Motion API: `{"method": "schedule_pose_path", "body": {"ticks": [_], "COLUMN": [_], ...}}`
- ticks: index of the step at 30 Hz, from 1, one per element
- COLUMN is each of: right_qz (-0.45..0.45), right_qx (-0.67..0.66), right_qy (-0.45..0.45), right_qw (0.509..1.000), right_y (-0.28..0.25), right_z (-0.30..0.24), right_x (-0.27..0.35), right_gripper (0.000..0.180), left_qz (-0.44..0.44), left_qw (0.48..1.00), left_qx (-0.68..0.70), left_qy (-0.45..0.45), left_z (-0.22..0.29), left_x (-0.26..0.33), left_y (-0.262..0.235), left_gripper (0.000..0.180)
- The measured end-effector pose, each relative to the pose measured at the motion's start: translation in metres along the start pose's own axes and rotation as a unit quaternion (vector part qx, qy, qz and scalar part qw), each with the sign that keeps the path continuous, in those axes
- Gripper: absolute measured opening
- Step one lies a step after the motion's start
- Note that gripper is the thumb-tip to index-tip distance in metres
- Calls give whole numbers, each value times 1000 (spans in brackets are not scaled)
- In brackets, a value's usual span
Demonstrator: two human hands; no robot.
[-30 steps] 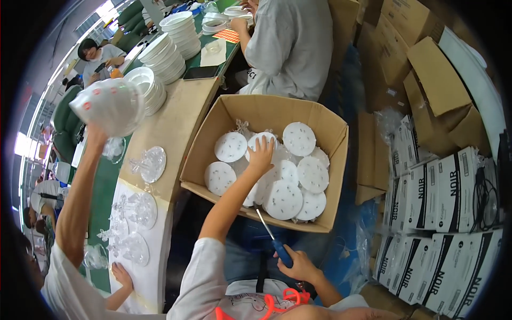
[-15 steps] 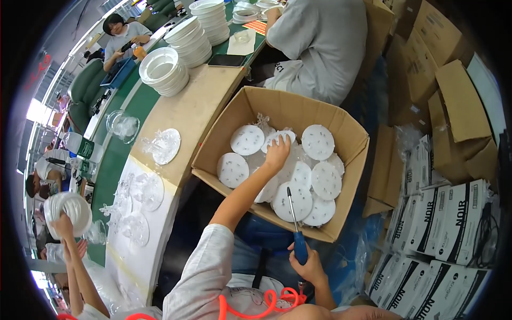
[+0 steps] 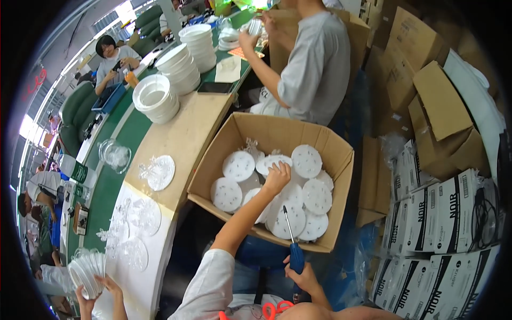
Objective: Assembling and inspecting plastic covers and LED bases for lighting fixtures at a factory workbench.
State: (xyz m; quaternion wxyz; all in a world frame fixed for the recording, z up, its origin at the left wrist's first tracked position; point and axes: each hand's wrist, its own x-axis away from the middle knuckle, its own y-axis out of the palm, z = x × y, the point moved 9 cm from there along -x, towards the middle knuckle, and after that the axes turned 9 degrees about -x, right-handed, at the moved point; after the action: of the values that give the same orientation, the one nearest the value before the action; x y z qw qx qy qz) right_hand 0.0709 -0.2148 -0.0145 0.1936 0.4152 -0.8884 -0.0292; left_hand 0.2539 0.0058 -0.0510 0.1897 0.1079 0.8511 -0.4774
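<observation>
Our left hand [image 3: 277, 177] reaches into an open cardboard box [image 3: 341, 160], fingers curled on a white round disc [image 3: 271, 162] atop a loose pile. Our right hand [image 3: 303, 274] grips a blue-handled screwdriver [image 3: 292, 242], tip up. We judge the tip could scratch discs, or neighbouring discs could slide.

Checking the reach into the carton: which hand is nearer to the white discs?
Left. The left hand is inside the cardboard box, touching the white discs; the right hand holds a blue-handled screwdriver outside the box.
</observation>
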Motion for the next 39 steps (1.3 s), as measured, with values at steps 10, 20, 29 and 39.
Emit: {"method": "schedule_pose_path", "body": {"ticks": [10, 20, 29, 39], "right_qz": [6, -51, -204, -190], "right_qx": [-18, 37, 345, 371], "right_qy": [-15, -66, -126, -123], "right_qw": [1000, 996, 908, 901], "right_y": [-3, 30, 126, 124], "right_z": [-20, -49, -53, -50], "right_x": [-4, -9, -25, -20], "right_gripper": [18, 19, 45, 43], "left_qz": [-81, 102, 157, 240], "left_qw": [905, 60, -5, 165], "left_qx": [297, 881, 884, 815], "left_qy": [-293, -457, -441, -501], "left_z": [-122, -206, -210, -231], "left_x": [-9, 126, 175, 206], "left_y": [-22, 7, 14, -53], "left_gripper": [22, 33, 29, 44]}}
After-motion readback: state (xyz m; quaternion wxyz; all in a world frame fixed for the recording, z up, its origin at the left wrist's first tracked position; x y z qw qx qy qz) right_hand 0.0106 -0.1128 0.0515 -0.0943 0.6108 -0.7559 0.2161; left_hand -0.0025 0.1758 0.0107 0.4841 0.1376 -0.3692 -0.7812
